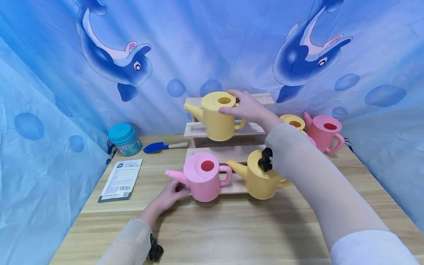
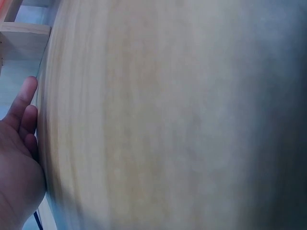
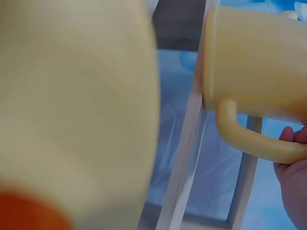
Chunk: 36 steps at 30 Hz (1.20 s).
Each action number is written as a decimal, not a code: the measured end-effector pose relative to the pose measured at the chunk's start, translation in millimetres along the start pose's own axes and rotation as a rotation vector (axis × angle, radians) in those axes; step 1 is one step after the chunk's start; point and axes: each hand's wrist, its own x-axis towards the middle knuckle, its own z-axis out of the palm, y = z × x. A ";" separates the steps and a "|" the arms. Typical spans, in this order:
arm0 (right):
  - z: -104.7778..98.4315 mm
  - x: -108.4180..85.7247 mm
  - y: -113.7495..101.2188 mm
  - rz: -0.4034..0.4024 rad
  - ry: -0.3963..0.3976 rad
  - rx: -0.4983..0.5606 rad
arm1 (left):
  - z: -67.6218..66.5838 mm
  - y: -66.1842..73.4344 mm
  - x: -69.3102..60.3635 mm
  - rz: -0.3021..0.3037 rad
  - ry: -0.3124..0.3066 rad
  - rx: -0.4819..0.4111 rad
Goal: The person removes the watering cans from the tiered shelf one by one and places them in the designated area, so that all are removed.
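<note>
A yellow watering can [image 1: 218, 123] is held by my right hand [image 1: 246, 106] at the middle step of a wooden tiered shelf [image 1: 218, 151]. The thumb lies on its top, and the right wrist view shows fingers [image 3: 288, 135] at its handle. On the lowest step stand a pink watering can [image 1: 202, 186] and a second yellow watering can [image 1: 258, 184], both spouts to the left. My left hand [image 1: 170, 197] is by the shelf's lower left end, under the pink spout; its fingers look loosely bent, and whether they touch the shelf is hidden.
Right of the shelf, a pink watering can [image 1: 322, 132] and a yellow one [image 1: 293, 120] stand partly behind my right arm. On the left are a teal-lidded jar [image 1: 125, 140], a blue trowel [image 1: 155, 147] and a white printed packet [image 1: 122, 180]. A dolphin-print curtain [image 1: 212, 44] hangs behind.
</note>
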 end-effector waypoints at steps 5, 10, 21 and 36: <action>-10.3 -9.8 17.1 0.004 0.028 0.016 | 1.9 -4.3 -2.5 0.004 0.009 0.011; -26.0 -20.0 28.3 0.018 0.008 0.024 | -0.1 0.1 -4.5 0.010 0.003 0.005; -53.9 -47.6 52.5 0.048 0.038 0.006 | -0.8 0.6 -4.4 -0.024 -0.013 0.009; -85.5 -91.7 98.4 0.159 0.204 0.028 | -0.3 0.5 -3.4 -0.023 -0.017 -0.005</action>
